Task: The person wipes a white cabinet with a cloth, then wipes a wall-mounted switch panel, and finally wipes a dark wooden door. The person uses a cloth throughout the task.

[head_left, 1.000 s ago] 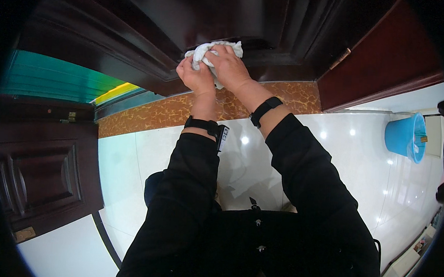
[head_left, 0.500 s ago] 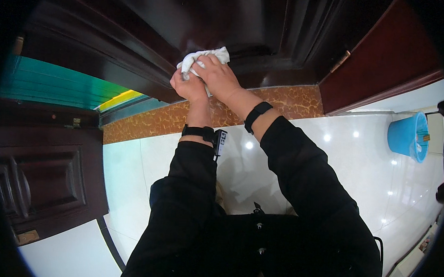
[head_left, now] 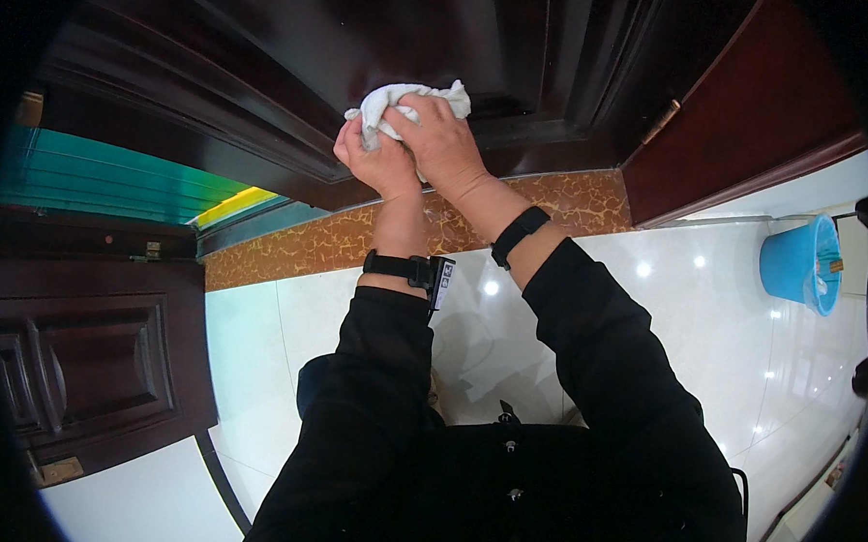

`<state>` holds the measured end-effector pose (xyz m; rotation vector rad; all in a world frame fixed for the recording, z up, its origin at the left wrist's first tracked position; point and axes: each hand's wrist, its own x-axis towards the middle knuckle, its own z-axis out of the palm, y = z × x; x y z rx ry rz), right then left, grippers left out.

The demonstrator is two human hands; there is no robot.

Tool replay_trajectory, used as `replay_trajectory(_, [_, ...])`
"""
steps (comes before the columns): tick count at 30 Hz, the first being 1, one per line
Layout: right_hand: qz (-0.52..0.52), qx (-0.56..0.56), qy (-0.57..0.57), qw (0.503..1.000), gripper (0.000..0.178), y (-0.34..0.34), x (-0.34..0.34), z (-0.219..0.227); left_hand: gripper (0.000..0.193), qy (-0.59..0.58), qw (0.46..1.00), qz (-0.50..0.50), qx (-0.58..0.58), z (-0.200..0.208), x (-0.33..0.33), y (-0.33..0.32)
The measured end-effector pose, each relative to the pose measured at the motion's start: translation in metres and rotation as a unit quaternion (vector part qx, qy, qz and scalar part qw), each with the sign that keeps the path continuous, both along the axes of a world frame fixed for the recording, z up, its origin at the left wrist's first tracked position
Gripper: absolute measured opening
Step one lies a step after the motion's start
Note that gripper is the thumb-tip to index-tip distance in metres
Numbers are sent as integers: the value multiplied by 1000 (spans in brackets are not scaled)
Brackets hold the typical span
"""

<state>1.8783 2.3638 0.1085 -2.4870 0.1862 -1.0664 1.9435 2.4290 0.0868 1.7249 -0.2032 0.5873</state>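
Note:
A crumpled white cloth [head_left: 395,99] is pressed against the lower moulding of a dark wooden door [head_left: 386,36]. My left hand [head_left: 373,160] grips the cloth from below and left. Over it lies my right hand [head_left: 438,137], fingers curled on the cloth's top and right side. Both hands touch each other. Each wrist carries a black band, and both arms are in black sleeves.
A brown marbled threshold strip [head_left: 573,201] runs under the door, with glossy white floor tiles [head_left: 674,311] below. A blue bucket [head_left: 795,262] stands at the right. A second dark panelled door [head_left: 81,362] is at the left, and a reddish door leaf [head_left: 751,101] hangs at the upper right.
Both hands and the cloth have shifted slightly left and a little up along the door's moulding, then settled; the grip on the cloth is unchanged.

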Motion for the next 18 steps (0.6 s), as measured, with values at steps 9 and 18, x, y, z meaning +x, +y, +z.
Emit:
replay_trajectory(9, [-62,35,-55,996,36,-21,-8,11,29,-123,988,-70,61,23,-1,-13])
replay_trajectory(18, [-121,62,-37,990,39,-62,-34,-22,30,-165,966,-116,165,16,-32,-49])
